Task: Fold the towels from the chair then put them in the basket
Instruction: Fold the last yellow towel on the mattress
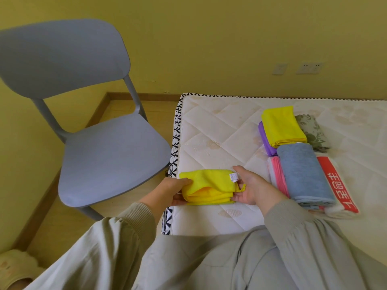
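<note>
The left hand (178,191) grips the yellow towel (207,185); right hand (253,185), half open, holds its other end

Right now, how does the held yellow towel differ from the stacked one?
The held yellow towel sits at the mattress edge, gripped by left hand and right hand; the stacked yellow towel lies untouched on a purple towel. The held one's layers gape and show a white tag; the stacked one lies flat. Both are bright yellow.

The left hand (178,190) and right hand (252,189) hold the ends of a folded yellow towel (209,183) on the mattress (219,130); a grey chair (113,158) stands left; other folded towels (301,172) lie right.
</note>
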The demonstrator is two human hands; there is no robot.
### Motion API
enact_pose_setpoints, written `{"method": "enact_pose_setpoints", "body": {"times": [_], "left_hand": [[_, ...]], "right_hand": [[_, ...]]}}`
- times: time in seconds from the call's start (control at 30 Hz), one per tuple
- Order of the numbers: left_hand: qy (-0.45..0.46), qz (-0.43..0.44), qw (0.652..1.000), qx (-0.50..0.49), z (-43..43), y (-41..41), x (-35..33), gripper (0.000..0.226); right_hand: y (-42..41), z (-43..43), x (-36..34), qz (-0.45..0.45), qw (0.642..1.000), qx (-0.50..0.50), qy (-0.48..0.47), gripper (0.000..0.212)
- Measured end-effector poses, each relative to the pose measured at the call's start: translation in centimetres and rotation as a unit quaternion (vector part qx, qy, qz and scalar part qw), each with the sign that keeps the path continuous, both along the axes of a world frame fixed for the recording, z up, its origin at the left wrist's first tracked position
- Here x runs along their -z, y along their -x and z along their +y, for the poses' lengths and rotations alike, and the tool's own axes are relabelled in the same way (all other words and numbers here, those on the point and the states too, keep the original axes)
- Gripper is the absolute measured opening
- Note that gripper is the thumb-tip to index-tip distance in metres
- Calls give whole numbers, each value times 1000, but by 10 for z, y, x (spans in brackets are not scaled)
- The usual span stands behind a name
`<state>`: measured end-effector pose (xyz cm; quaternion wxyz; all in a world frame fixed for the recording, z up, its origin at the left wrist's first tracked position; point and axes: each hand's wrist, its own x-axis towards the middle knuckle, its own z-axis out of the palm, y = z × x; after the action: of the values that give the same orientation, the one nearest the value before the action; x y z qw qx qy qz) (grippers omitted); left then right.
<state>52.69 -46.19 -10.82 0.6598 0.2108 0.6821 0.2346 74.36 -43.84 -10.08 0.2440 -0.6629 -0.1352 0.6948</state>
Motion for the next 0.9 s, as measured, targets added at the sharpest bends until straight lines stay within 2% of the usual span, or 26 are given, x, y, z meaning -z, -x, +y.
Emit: {"method": "enact_pose_setpoints", "body": {"times": [0.13,0.27,0.37,0.5,0.6,0.7,0.8,0.87,0.9], "left_hand": [[0,-13,1000,11,-3,-1,0,31],[-11,-29,999,-11,-3,-1,2,31],[-30,-39,998,-35,-4,0,3,32],[-45,-34,998,-32,-6,1,8,37],[-41,-26,998,-34,-6,-2,5,21],[-64,32,997,15,-4,-4,7,34],[-117,128,982,73,-4,-7,13,53],[-144,166,971,94,-6,-9,17,60],[-151,179,967,102,-8,-9,18,62]], "right_hand": [[2,-3,4,-23,997,-67,31,38],[3,-6,1,-16,996,-76,35,25],[5,-6,-4,-39,995,-87,17,26],[11,-3,-2,-114,984,-133,-32,40],[15,-3,0,-179,964,-188,-62,41],[15,-2,2,-219,948,-205,-103,40],[11,3,3,-312,910,-226,-156,36],[9,3,2,-311,910,-232,-148,38],[8,2,2,-282,925,-217,-132,40]]}}
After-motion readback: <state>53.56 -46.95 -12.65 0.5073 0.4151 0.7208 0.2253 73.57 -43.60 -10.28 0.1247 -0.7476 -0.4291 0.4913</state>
